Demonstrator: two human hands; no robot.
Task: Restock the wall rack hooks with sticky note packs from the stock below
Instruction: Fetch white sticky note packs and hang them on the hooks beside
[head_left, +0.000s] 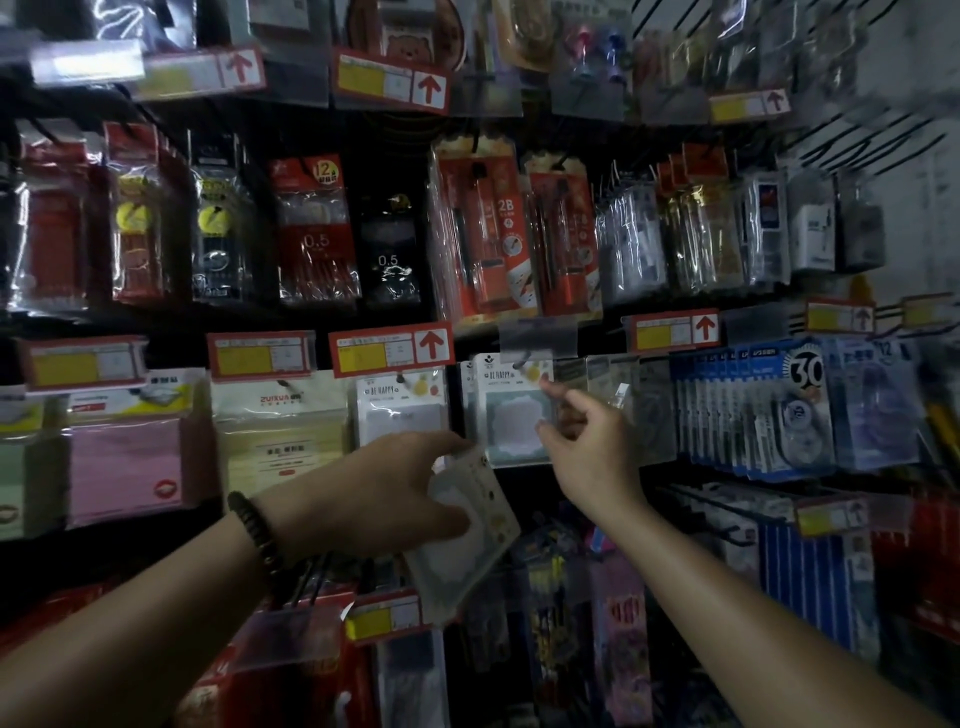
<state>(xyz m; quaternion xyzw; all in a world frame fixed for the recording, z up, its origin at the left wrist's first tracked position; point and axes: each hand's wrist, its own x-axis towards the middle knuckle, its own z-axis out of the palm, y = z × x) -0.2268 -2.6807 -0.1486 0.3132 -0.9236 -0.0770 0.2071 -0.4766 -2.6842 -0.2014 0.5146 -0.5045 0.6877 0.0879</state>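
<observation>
A sticky note pack (479, 561) is clasped, long axis slanted, by L grip (384, 486), w/ target hook (521, 362) up-right of it, nearer the released R grip (587, 436).

A clear sticky note pack (470, 525) of white cloud-shaped notes sits tilted in the left hand (384, 493). Above it, two "BE HAPPY" packs hang upright on neighbouring hooks: left hanging pack (402, 415), right hanging pack (514, 415).
</observation>
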